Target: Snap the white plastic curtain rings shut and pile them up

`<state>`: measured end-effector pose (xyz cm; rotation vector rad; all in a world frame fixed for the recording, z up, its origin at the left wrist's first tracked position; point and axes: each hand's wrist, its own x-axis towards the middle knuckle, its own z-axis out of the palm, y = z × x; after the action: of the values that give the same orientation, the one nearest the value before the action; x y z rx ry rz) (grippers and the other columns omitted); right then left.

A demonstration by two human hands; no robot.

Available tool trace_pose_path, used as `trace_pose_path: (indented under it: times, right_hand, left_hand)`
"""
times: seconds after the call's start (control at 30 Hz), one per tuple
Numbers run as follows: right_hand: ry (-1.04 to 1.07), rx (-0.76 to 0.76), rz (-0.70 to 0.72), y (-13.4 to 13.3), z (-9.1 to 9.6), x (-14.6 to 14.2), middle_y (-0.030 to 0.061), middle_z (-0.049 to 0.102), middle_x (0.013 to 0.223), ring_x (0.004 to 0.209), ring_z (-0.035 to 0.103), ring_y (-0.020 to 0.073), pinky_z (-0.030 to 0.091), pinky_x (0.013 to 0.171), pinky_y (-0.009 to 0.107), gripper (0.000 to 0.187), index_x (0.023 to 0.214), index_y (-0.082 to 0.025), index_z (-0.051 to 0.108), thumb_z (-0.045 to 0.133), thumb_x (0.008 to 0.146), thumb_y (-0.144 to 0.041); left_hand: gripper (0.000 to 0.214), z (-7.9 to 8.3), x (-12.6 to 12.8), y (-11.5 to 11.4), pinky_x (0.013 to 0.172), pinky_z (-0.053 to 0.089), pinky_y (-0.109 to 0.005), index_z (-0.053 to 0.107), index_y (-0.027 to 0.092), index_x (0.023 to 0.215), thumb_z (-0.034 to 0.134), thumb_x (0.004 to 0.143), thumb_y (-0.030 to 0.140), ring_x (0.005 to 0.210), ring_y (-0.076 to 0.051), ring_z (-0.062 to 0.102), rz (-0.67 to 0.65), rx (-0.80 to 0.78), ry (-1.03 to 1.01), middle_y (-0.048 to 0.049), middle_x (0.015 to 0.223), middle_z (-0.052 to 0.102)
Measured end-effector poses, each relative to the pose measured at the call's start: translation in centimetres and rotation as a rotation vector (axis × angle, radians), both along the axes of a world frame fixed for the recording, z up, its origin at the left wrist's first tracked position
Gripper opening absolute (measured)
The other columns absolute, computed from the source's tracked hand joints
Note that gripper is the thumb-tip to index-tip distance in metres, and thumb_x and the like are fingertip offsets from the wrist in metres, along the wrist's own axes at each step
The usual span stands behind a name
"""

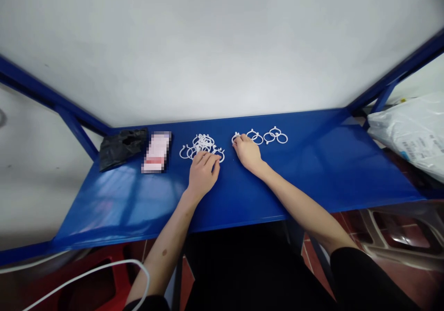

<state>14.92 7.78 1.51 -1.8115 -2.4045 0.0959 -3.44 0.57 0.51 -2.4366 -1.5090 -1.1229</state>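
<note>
A loose pile of white plastic curtain rings [204, 141], each with a small knob, lies on the blue tabletop. Over the pile's near edge is my left hand [203, 172], its fingers bent and thumb close to the index finger. Its fingertips are beside a ring [222, 155] at the pile's right; what they grip, if anything, is hidden. Farther right, my right hand [248, 151] pinches a white curtain ring [234, 138] at the table surface. Just beyond that hand lie two overlapping rings [258, 138], then a cluster of three rings [282, 138].
A black plastic bag [121, 148] and a blurred-out phone-like object [156, 152] lie left on the blue table [322, 163]. A white wall stands behind. Blue frame bars [381, 99] rise at both sides. A white plastic package [412, 131] is at right. A white cable [93, 267] hangs lower left.
</note>
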Motion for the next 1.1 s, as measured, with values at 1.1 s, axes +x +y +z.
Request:
trace_pose_path:
  times: [1.1]
  right_hand:
    - [0.191,0.251,0.571,-8.1,-0.9,4.4,0.0124,0.070,0.116,0.098,0.064,0.0213,0.053,0.085,0.037,0.030,0.113,-0.016,0.066,0.037,0.106,-0.019]
  left_hand:
    - [0.028,-2.1,2.2,-1.3,0.087,0.054,-0.033,0.064,0.019,0.100,0.037,0.101,0.014,0.094,-0.019,0.068,-0.228,-0.012,0.282,-0.0072,0.099,0.072]
